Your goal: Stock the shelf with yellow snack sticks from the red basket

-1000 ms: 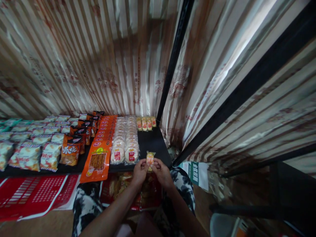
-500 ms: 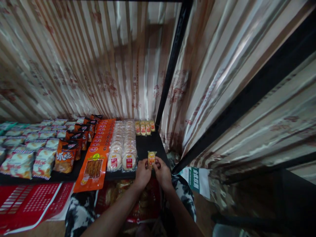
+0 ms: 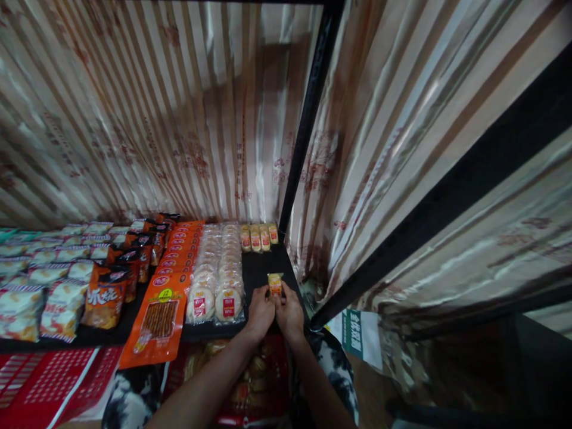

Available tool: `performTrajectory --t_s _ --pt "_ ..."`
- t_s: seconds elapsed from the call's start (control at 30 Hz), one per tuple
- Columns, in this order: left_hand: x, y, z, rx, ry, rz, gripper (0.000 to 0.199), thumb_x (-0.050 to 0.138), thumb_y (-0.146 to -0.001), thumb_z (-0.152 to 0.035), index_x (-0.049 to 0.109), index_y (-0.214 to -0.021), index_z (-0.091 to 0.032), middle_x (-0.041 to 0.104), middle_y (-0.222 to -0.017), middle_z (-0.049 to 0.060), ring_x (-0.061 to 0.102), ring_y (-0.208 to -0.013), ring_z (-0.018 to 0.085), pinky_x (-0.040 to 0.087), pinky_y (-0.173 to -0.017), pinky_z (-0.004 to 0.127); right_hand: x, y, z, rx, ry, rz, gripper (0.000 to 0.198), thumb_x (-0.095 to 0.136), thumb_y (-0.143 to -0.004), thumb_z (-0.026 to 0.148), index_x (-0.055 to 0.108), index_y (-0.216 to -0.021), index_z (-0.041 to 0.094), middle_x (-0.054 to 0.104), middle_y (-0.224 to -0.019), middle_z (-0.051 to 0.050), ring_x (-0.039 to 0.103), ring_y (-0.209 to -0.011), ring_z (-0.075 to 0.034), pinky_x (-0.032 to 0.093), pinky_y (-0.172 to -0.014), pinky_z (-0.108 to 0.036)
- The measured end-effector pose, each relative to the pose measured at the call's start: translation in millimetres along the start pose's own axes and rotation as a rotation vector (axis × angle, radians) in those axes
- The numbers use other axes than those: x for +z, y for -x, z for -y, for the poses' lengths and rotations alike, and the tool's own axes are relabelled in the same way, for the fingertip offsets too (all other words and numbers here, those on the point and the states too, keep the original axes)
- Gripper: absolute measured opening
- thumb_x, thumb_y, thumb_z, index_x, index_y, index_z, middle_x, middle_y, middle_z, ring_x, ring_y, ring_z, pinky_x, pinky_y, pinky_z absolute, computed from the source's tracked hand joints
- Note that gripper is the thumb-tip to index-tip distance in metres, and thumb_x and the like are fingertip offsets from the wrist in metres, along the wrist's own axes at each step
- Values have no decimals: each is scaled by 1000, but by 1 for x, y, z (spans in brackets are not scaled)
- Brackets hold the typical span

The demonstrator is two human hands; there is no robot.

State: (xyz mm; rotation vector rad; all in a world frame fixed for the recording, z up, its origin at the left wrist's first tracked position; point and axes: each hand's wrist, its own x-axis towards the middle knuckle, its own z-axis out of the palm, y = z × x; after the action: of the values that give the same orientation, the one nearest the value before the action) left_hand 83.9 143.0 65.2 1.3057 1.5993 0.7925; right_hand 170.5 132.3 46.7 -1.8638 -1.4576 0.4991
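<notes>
Between the fingertips of both hands is a small yellow snack packet [image 3: 274, 282] with a red label, held upright over the front right of the black shelf [image 3: 263, 267]. My left hand [image 3: 260, 311] grips its left side and my right hand [image 3: 288, 311] its right side; the fingers hide its lower part. Similar yellow packets [image 3: 259, 237] stand in a short row at the shelf's back right corner. Left of my hands are two rows of clear-wrapped round white biscuits [image 3: 229, 302] with red labels.
Orange stick-snack packs [image 3: 157, 319], orange-black bags [image 3: 103, 298] and white snack bags [image 3: 62, 304] fill the shelf's left. A red basket [image 3: 49, 381] and a red package of wrapped goods [image 3: 254, 381] sit below. Black posts [image 3: 308, 119] and draped curtains [image 3: 214, 131] enclose the corner.
The view has shifted slightly, so the shelf goods appear lower and further left. Both hands still hold the yellow packet, their fingers now covering more of its lower part.
</notes>
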Motion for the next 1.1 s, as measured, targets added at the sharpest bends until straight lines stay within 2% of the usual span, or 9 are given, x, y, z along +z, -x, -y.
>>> performTrajectory --t_s 0.23,0.5,0.67,0.83,0.97,1.1 --pt "0 -13 -16 20 10 -4 38 45 -75 -16 56 -111 -13 57 -112 12 50 -104 21 33 -92 25 11 -15 -2 9 -181 -43 50 42 -76 25 42 -125 16 54 -104 -11 60 -72 -16 50 -70 -30" --pt "7 -34 -18 40 -10 -9 36 45 -77 -17 54 -112 -15 56 -115 11 49 -108 20 32 -94 26 19 -36 -3 1 -185 -89 50 40 -75 22 43 -125 17 55 -104 -11 58 -81 -18 47 -76 -30" --pt "17 -53 -15 17 45 -13 37 48 -77 -21 54 -113 -19 57 -117 9 49 -109 20 34 -93 26 23 -53 -3 25 -176 -89 53 41 -74 24 43 -125 13 55 -105 -13 58 -88 -22 45 -80 -33" --pt "24 -70 -18 27 98 -6 36 48 -77 -21 54 -113 -19 59 -114 8 51 -108 20 35 -93 27 26 -72 -3 56 -105 -59 58 40 -76 28 36 -130 10 55 -105 -14 56 -95 -23 42 -86 -34" --pt "26 -81 -24 43 116 0 37 48 -77 -21 54 -113 -20 60 -114 8 51 -109 21 35 -95 29 29 -84 -3 9 -100 -105 57 41 -76 28 35 -129 11 56 -109 -14 54 -100 -24 41 -87 -34" --pt "25 -91 -31 75 33 5 39 48 -78 -20 52 -116 -18 59 -116 9 49 -112 21 33 -98 30 35 -97 -4 -57 -120 -151 55 39 -74 27 38 -126 10 54 -115 -15 51 -106 -24 41 -88 -33"
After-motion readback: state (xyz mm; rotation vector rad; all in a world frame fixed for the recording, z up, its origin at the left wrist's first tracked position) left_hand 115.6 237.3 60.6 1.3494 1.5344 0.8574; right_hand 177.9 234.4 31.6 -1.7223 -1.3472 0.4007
